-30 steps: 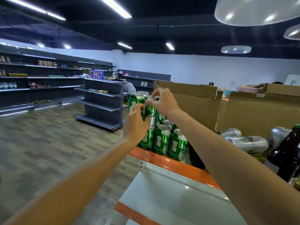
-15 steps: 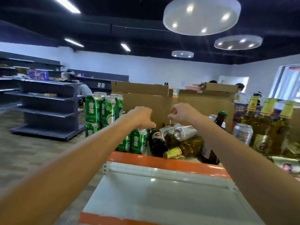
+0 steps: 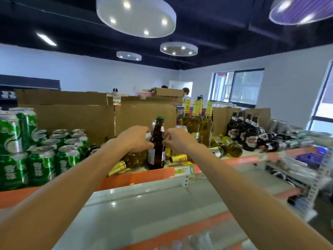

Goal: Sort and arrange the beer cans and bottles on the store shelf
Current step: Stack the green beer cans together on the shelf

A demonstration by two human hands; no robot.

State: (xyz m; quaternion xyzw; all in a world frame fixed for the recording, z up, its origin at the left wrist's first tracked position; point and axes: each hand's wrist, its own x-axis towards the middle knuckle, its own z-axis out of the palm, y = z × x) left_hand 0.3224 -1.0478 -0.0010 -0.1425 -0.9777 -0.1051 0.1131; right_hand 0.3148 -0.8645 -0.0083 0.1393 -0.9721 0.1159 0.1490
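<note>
A brown beer bottle [image 3: 157, 141] with a green cap stands upright on the top shelf [image 3: 144, 176], which has an orange edge. My left hand [image 3: 134, 139] is just left of it, fingers curled round a silver can [image 3: 148, 136] that is mostly hidden. My right hand [image 3: 178, 141] is just right of the bottle with curled fingertips at its shoulder; what they hold is hidden. Another silver can [image 3: 181, 127] stands behind that hand. Green cans [image 3: 41, 165] are stacked at the left. Golden bottles [image 3: 196, 121] stand at the right, and others lie on their sides [image 3: 229, 147].
Dark bottles [image 3: 249, 136] stand and lie further right. Cardboard boxes [image 3: 72, 121] back the shelf. A white lower shelf [image 3: 144, 213] juts out under my arms. Price tags [image 3: 183, 170] hang on the orange edge. People stand far behind the boxes.
My view has swung right, from the green cans to the bottles. Both hands left the stacked green cans and moved to either side of the brown bottle.
</note>
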